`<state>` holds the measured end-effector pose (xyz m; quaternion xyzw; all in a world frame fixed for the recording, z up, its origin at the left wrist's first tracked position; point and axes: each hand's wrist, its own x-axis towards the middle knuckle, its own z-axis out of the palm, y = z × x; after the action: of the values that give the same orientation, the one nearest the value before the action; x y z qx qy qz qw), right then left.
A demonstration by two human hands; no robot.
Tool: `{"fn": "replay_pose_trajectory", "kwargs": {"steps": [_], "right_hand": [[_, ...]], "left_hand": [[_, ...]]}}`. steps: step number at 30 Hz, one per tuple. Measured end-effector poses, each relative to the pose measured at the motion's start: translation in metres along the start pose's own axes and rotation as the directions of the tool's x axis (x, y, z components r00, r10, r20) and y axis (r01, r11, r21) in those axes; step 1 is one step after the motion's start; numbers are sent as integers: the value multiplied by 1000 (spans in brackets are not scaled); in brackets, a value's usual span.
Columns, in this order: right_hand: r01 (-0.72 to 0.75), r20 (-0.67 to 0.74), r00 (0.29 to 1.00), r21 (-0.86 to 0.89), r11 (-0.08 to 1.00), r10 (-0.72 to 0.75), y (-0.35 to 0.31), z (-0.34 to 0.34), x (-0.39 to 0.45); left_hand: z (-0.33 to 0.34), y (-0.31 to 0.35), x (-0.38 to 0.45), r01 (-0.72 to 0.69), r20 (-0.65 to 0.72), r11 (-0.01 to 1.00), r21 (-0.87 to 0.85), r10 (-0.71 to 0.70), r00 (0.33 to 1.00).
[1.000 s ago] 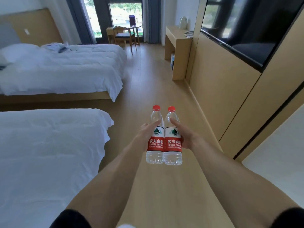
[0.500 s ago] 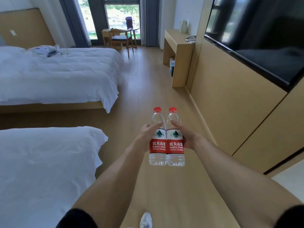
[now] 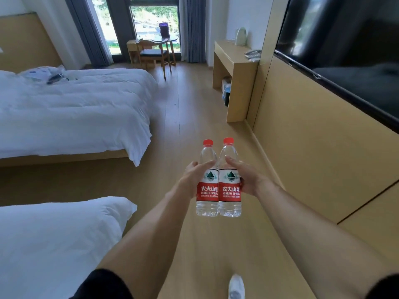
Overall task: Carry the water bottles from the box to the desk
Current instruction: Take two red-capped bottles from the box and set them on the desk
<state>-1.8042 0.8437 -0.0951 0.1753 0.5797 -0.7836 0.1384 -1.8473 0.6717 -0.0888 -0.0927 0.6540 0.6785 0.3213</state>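
Clear plastic, red caps | 2 water bottles (image 3: 218, 190) upright, touching | left grip (image 3: 191, 179), right grip (image 3: 248, 180) each holding 1

Two white beds (image 3: 71, 108) left; wooden floor (image 3: 190, 117); daylit window (image 3: 154, 22)

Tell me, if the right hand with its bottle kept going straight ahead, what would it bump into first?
Probably nothing soon. The right hand grips its water bottle over bare wooden floor. Farther along stands the desk, slightly right of its line, though depth is hard to judge.
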Motion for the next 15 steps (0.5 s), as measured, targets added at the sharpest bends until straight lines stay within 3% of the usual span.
{"fn": "replay_pose_trajectory", "kwargs": {"steps": [15], "right_hand": [[-45, 136, 989, -53, 998, 52, -123, -76, 213]], "left_hand": [[28, 137, 184, -36, -99, 999, 33, 39, 994]]}}
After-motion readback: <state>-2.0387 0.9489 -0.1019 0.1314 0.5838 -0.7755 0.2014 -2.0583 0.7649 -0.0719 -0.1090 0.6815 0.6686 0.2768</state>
